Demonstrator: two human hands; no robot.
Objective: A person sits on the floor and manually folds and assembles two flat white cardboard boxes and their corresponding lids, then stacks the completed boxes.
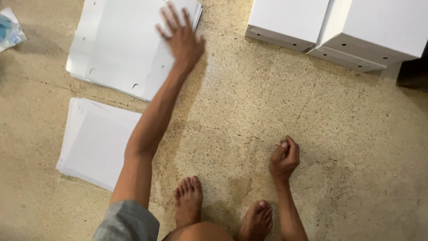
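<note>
The speckled tan floor (339,169) carries everything here, its tile joints running slantwise under me. At its far right corner stand two white boxes (339,27), pressed side by side, each with small holes along its lower edge. At the far left lies a big stack of white sheets (116,49), flat, with small round holes and notches along its near edge. A second, smaller stack of white sheets (93,143) lies nearer to me by the left edge, just apart from the first and partly hidden under my forearm. A blue and clear plastic bag (9,29) peeks in at the far left edge.

My left hand (182,38) stretches out over the right corner of the big stack, fingers spread wide and holding nothing; I cannot tell whether the palm touches the top sheet or floats just above it. My right hand (284,158) hangs low over bare floor, well apart from both stacks, curled into a loose fist with the thumb tucked against the fingers, and I see nothing in it. My bare feet (189,198) stand on the near edge of the floor, between my two arms.
</note>
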